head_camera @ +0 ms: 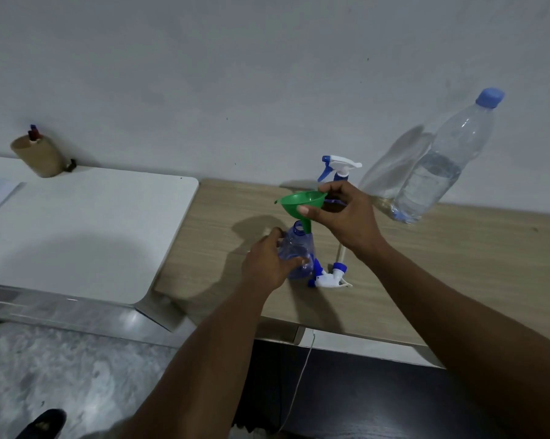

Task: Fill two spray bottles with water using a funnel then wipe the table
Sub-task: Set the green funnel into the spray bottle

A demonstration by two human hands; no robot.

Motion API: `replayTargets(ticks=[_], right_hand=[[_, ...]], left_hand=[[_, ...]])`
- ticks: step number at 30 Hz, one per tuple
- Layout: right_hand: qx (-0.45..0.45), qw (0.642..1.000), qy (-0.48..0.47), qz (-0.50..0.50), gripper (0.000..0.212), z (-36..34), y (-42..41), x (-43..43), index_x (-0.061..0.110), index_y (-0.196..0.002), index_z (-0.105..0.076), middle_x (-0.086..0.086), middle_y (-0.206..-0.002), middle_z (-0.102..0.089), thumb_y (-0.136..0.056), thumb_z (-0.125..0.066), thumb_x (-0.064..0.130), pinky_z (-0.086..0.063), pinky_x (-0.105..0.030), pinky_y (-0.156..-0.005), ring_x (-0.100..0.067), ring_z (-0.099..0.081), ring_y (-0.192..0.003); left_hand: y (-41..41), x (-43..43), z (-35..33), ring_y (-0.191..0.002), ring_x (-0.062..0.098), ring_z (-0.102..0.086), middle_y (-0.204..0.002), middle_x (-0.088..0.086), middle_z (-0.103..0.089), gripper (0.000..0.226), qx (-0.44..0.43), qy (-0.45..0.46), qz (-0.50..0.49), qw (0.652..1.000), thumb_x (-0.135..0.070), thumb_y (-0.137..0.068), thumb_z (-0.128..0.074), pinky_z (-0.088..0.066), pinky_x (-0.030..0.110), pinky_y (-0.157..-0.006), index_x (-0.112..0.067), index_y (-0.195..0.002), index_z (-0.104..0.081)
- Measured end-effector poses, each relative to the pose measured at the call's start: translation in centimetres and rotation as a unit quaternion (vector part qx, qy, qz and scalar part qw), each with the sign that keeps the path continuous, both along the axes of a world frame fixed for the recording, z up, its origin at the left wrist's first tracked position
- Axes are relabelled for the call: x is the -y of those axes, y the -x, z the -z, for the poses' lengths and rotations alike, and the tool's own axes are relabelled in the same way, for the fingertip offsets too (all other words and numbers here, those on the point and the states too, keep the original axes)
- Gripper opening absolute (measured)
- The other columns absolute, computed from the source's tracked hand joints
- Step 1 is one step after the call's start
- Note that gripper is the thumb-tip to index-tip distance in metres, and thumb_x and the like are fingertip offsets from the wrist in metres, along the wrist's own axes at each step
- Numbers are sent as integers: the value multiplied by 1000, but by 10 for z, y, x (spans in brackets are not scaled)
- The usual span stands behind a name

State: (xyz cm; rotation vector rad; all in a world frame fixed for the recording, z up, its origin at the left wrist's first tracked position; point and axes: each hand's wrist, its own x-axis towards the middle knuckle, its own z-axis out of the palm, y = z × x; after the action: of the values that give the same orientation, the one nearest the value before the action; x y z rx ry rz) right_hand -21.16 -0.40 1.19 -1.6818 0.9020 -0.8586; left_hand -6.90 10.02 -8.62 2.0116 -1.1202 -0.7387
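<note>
Here, near the middle of the frame, we are wrapping our left hand around an open spray bottle standing on the wooden table. We are pinching the rim of a green funnel in our right hand, its spout just beside the bottle's mouth. A detached spray head is lying just right of the bottle, a second sprayer is standing behind our right hand, and a capped water bottle is standing at the upper right.

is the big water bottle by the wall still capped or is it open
Capped. The water bottle has its blue cap on top, and it stands on the wooden table partly filled with water.
</note>
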Motion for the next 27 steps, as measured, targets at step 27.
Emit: replayTargets(ticks=[27], right_hand=[[-79,990,96,-66,75,17,23,-14,25,-126,-51,14,-126,-60,-64,-92,34,-57,-39,-91,-7,-60,-116]], left_hand=[[2,1,4,-90,13,-69,-102,-13,-69,69,-13,2,-13,1000,-72,-52,-80,-59,46,-81,-48,-108,-48]])
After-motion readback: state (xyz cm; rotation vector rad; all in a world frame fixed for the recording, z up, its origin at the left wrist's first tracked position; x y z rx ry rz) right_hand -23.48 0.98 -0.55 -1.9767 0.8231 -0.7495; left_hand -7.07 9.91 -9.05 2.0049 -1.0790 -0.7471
